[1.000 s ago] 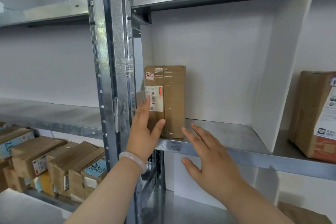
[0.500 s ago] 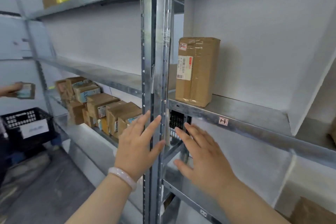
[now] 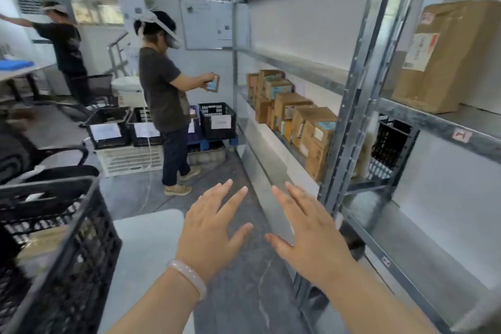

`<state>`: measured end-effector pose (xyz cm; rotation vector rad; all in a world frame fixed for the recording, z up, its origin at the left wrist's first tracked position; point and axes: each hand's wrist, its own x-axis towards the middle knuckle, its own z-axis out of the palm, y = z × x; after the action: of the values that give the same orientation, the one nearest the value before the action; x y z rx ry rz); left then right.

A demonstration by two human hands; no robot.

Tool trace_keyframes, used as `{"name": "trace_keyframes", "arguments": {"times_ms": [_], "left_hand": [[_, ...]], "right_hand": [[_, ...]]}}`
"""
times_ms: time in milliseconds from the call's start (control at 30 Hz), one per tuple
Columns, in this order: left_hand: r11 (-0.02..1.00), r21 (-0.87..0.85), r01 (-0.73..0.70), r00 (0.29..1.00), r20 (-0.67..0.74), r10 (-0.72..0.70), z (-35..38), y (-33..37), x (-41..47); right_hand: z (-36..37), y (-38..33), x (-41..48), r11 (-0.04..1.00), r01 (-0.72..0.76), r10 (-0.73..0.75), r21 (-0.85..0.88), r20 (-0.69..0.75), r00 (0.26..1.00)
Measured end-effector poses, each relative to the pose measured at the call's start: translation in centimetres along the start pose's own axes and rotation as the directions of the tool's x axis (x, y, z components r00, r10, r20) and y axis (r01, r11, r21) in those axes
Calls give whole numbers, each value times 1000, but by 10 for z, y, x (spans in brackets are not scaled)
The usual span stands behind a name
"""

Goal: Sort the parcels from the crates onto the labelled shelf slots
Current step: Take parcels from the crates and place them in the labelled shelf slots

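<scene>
Both my hands empty, held out over the aisle floor. Left hand [image 3: 214, 228] flat, fingers spread wide, nothing in it; pale bangle [image 3: 187, 278] on that wrist. Right hand [image 3: 307, 230] likewise flat and splayed, holding nothing, thumb pointing toward the left hand, the 2 close together but apart.

Tall brown parcel [image 3: 444, 54] stands upright on the metal shelf [image 3: 433, 120] to my right, close to the shelf's front edge and just right of the grey upright post [image 3: 352, 106]; white label with red marks on its near face. A small tag [image 3: 461, 135] sits on the shelf's front lip below it.

Left of the post, on a lower shelf level, a row of cardboard boxes [image 3: 295, 114] is packed along the front edge.

Black crate [image 3: 54, 252] at my lower left, something brown inside, not clear what. More black crates [image 3: 217, 120] at the far end of the aisle, paper sheets on their fronts. 1 person [image 3: 162, 89] stands beside them holding a small parcel [image 3: 212, 84] toward the shelving; another person [image 3: 65, 43] works further back, at the left.
</scene>
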<state>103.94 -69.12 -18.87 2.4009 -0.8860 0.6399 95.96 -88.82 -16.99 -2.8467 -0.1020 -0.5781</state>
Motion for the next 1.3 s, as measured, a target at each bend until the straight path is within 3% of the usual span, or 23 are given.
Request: {"name": "trace_keyframes", "arguments": {"times_ms": [300,567,767,900,1067,1300], "left_hand": [[918,226,325,943,-6,-333,-112,-86,-135],[866,234,442,895,-61,-441,-176,-181,-195],[832,218,509,852,5,-523,-211,-297,-211],[839,184,513,837,109,-536,-209,-374,-209],[863,163,478,820,269,-505,-179,-441,-190],[908,193,371,762,496,-417,-119,-502,-153]], "right_hand": [[61,-158,21,934,287,-302,214,39,953],[118,-273,58,886,370,-408,281,90,909],[172,-374,104,904,314,-360,289,120,925],[215,-421,140,935,294,-333,200,200,922],[253,-439,164,979,110,-152,169,257,955],[287,-433,158,995,-17,-23,99,397,918]]}}
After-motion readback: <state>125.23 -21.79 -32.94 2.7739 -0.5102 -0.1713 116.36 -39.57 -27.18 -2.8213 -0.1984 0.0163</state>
